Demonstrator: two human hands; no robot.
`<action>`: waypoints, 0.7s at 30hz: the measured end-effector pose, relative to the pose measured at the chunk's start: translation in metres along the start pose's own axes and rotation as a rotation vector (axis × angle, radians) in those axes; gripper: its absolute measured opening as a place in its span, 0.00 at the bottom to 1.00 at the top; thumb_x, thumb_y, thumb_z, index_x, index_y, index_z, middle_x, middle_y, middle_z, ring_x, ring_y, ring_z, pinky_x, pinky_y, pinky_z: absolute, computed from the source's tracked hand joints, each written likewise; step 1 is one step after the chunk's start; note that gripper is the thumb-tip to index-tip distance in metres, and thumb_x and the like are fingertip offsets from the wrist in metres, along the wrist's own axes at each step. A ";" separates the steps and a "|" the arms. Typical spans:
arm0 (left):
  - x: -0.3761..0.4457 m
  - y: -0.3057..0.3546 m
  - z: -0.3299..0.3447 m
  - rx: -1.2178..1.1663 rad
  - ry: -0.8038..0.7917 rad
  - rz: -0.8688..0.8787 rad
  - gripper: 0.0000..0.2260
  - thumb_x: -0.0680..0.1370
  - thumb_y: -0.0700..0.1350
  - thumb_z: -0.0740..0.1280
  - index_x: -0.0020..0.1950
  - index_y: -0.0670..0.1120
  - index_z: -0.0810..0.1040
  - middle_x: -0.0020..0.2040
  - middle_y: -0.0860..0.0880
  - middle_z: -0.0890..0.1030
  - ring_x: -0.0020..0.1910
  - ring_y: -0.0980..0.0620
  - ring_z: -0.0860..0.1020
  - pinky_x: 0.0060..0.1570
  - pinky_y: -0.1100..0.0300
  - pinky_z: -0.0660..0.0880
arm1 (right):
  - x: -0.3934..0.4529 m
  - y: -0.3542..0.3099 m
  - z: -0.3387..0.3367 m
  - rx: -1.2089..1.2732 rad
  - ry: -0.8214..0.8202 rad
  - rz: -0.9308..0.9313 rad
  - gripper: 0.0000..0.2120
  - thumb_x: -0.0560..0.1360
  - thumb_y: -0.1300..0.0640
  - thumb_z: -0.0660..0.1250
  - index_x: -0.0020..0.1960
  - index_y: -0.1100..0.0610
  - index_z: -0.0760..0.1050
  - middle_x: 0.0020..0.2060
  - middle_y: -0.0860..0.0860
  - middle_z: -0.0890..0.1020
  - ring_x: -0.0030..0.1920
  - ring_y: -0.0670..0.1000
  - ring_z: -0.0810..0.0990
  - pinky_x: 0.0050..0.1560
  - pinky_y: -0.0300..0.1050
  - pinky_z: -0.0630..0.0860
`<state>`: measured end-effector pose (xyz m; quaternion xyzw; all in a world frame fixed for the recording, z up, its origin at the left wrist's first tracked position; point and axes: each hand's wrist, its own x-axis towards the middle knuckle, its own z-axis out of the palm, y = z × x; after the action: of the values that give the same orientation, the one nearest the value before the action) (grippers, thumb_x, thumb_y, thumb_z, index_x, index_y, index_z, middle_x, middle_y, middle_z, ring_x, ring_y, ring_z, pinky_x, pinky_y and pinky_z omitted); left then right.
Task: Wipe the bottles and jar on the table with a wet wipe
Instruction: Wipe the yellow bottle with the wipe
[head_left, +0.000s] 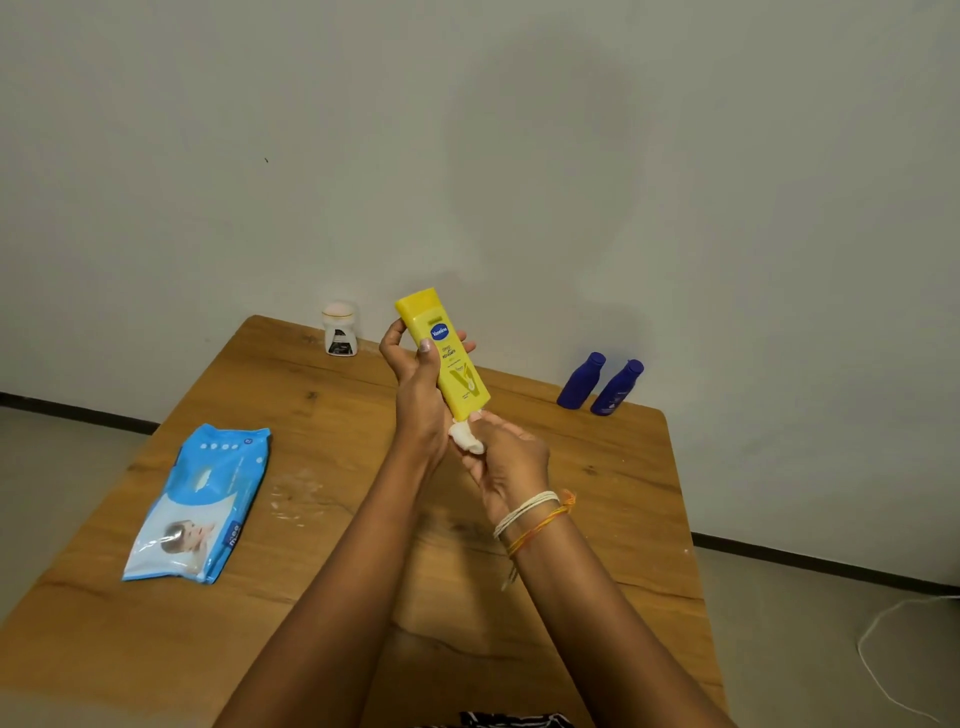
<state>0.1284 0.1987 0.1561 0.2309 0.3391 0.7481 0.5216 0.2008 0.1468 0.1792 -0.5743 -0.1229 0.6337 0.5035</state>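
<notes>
Left hand (415, 374) gripping one yellow plastic lotion bottle (444, 356), right hand (506, 457) pinching one crumpled white wet wipe (466, 436) against its base; two dark blue bottles (600, 384), one small white jar (340, 330), one blue wipes pack (202, 499) on wooden table (597, 493)

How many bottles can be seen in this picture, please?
3. One yellow bottle is held in the left hand above the table. Two blue bottles stand side by side at the far right table edge.

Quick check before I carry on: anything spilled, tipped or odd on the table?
One thing: a whitish smeared patch on the wooden table, right of the blue wet-wipe pack; residue or scuffing, I cannot tell. The white jar and two dark blue bottles stand upright.
</notes>
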 end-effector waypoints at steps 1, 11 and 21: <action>0.002 0.001 -0.003 -0.007 0.012 -0.005 0.09 0.84 0.43 0.52 0.62 0.54 0.61 0.55 0.40 0.78 0.51 0.44 0.80 0.46 0.52 0.76 | 0.000 -0.001 -0.001 -0.074 -0.038 0.007 0.10 0.74 0.67 0.68 0.55 0.66 0.78 0.45 0.59 0.82 0.39 0.52 0.81 0.33 0.38 0.79; 0.011 -0.002 -0.019 -0.142 0.046 -0.105 0.08 0.84 0.46 0.53 0.62 0.53 0.64 0.56 0.39 0.79 0.52 0.43 0.81 0.54 0.47 0.76 | 0.020 -0.034 -0.002 -0.747 -0.028 -0.807 0.09 0.75 0.64 0.66 0.51 0.55 0.83 0.45 0.48 0.85 0.46 0.45 0.81 0.48 0.40 0.79; 0.017 -0.008 -0.036 -0.175 0.071 -0.156 0.10 0.84 0.45 0.54 0.65 0.51 0.61 0.56 0.38 0.78 0.53 0.39 0.79 0.58 0.42 0.72 | 0.029 0.025 -0.028 -1.298 -0.135 -1.293 0.18 0.70 0.71 0.68 0.57 0.58 0.81 0.55 0.54 0.83 0.57 0.51 0.81 0.60 0.40 0.73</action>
<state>0.1023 0.2072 0.1262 0.1306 0.3077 0.7398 0.5839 0.2170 0.1462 0.1346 -0.5254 -0.7812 0.0673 0.3305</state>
